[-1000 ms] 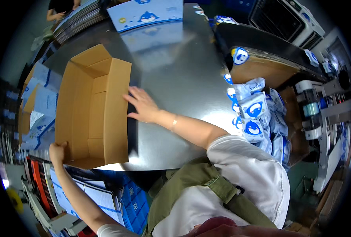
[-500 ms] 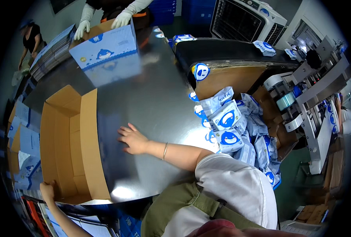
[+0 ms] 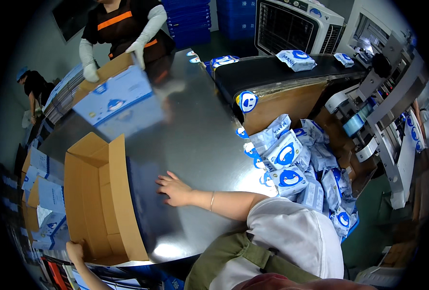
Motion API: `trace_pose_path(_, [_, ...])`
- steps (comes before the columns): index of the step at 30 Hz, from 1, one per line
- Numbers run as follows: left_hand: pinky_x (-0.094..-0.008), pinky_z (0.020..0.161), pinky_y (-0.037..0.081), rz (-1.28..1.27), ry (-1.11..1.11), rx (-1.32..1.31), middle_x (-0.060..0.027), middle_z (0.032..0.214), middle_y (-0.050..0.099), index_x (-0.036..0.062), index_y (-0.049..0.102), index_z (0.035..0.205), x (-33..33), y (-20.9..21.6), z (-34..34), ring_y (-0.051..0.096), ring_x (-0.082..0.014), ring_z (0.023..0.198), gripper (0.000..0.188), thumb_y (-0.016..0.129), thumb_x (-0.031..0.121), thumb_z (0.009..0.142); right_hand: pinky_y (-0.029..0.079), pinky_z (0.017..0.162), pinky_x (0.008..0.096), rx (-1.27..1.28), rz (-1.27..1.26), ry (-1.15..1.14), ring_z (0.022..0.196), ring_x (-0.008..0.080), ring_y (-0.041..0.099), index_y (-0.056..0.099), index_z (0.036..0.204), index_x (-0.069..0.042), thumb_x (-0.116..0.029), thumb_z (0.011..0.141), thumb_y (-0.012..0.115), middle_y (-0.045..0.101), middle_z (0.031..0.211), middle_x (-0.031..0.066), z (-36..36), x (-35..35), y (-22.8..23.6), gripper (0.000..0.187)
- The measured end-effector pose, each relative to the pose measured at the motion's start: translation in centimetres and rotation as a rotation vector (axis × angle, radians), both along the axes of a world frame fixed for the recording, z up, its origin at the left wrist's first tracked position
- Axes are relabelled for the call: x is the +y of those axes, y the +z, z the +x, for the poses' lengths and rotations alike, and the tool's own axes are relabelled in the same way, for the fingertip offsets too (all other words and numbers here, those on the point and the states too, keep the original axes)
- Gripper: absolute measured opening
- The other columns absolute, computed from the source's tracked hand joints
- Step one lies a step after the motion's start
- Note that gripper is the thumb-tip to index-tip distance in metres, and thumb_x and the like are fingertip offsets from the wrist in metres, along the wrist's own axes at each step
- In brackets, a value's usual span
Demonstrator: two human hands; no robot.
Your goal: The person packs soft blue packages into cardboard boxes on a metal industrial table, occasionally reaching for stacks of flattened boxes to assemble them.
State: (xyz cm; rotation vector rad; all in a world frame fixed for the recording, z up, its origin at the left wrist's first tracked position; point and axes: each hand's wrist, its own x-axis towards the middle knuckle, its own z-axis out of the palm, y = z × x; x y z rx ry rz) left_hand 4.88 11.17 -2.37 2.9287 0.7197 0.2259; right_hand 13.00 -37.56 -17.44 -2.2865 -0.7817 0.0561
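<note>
An open cardboard box (image 3: 90,212), brown inside, stands on the metal table (image 3: 200,121) at the left. My left hand (image 3: 75,251) grips the box's near left corner, fingertips over its rim. Spread-fingered, my right hand (image 3: 174,190) rests on the tabletop to the right of the box and holds nothing. Across the table a co-worker's gloved hands (image 3: 90,72) hold a blue-and-white printed box (image 3: 118,99), which is tilted and partly blurred.
Soft blue-and-white packs (image 3: 291,179) fill a bin at the right. Behind it runs a black conveyor belt (image 3: 253,70) carrying a pack (image 3: 296,60), beside a machine (image 3: 364,121). More printed boxes (image 3: 50,193) stand at the left; flattened cartons (image 3: 67,92) are stacked farther back.
The view has shifted, so the table sits lower and more of the co-worker shows. The co-worker's box has tilted. Packs on the belt have moved left. My hands keep their places.
</note>
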Motion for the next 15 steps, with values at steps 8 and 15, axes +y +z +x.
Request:
trace_pose_path(8, [-0.0388,0.069,0.05,-0.119,-0.023,-0.01,-0.0249,0.08,0.068,-0.0085,0.067,0.089,0.7,-0.5,0.0,0.069,-0.0332,0.078,0.033,0.072,0.016,0.068,0.011,0.116,0.0492,0.011,0.013,0.018,0.138,0.0287,0.028,0.063,0.115,-0.01,-0.022,0.073,0.072,0.042,0.14,0.0145,0.2,-0.3,-0.2,0.045])
trace_pose_path(15, [-0.0404,0.069,0.051,-0.044,-0.016,-0.003,-0.0259,0.08,0.067,-0.0085,0.067,0.087,1.1,-0.4,0.1,0.068,-0.0359,0.079,0.033,0.072,0.018,0.068,0.018,0.113,0.0526,-0.084,0.074,-0.028,0.136,0.0307,0.031,0.057,0.122,-0.01,-0.016,0.069,0.074,0.046,0.135,0.0148,0.5,-1.5,0.4,0.056])
